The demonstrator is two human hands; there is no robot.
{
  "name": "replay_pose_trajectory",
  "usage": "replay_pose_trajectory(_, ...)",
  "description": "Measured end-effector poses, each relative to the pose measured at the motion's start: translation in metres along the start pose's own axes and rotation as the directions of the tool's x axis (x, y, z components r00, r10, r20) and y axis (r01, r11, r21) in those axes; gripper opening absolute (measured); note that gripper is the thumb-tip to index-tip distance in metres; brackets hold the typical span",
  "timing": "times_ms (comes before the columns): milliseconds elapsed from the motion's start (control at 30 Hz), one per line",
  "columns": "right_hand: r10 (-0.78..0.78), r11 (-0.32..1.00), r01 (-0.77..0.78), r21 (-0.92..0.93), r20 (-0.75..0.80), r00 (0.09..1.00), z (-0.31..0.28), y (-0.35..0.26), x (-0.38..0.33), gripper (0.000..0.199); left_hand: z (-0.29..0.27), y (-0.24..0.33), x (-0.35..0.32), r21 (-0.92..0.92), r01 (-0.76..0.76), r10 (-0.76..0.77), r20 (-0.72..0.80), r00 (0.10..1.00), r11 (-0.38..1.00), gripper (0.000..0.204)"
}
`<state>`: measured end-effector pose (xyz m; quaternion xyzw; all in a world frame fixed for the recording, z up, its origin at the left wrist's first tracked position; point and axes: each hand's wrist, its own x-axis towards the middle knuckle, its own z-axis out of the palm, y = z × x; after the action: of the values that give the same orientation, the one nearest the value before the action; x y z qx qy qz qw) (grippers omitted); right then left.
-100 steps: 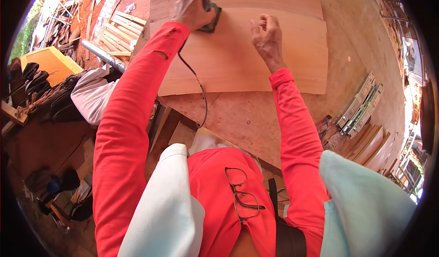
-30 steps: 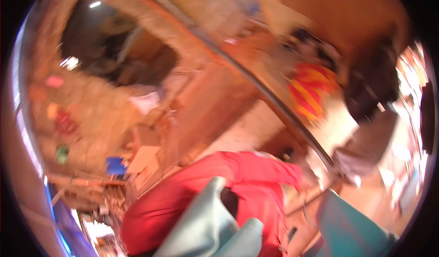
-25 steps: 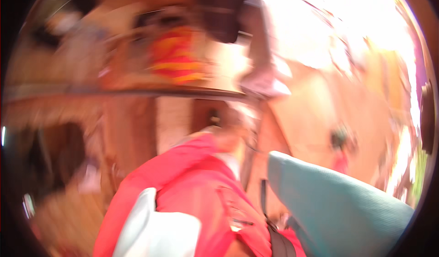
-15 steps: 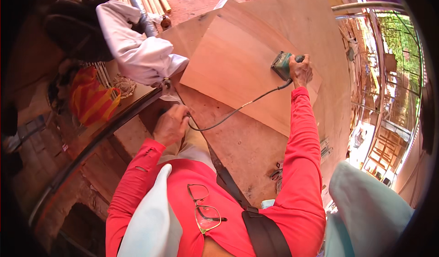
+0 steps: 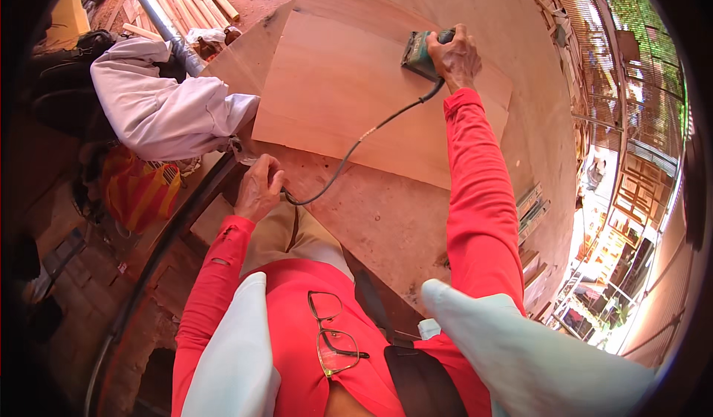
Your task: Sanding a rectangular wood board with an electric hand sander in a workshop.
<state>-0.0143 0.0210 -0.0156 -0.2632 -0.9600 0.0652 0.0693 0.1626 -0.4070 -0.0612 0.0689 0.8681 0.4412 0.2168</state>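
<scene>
My right hand (image 5: pixel 455 57) is wrapped round a green electric sander (image 5: pixel 421 54), which rests on a thin, smooth wooden sheet (image 5: pixel 338 90). The sander stands toward the sheet's right side, and my right arm reaches out straight over the sheet. A dark power cord (image 5: pixel 349 155) runs from the sander's rear in a curve back toward me. My left hand (image 5: pixel 260 187) is closed on that cord near my thigh, beside the near left edge of the worktop. Its fingertips are partly hidden.
Under the sheet lies a larger board (image 5: pixel 356 202) forming the worktop. A light-coloured cloth garment (image 5: pixel 167 98) is bunched at the left, beside a red and yellow striped bag (image 5: pixel 137 190). Wood strips (image 5: pixel 197 1) lie beyond. Metal pieces (image 5: pixel 531 209) sit near my right arm.
The view has shifted, so the sheet and worktop appear farther up and left. The sander remains on the sheet in my right hand. My left hand still holds the cord.
</scene>
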Motion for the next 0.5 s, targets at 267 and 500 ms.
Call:
replay_pose_trajectory(267,-0.007,1.0,0.006,-0.015,-0.079,0.997,0.009,-0.008,0.031,0.058,0.002,-0.006,0.008,-0.095,0.064,-0.066,-0.019,0.998,0.993,0.013)
replay_pose_trajectory(500,-0.036,0.999,0.037,0.01,-0.038,0.999,0.007,0.001,0.012,0.058,-0.003,-0.011,0.014,-0.14,0.15,-0.145,0.043,0.988,0.979,0.015)
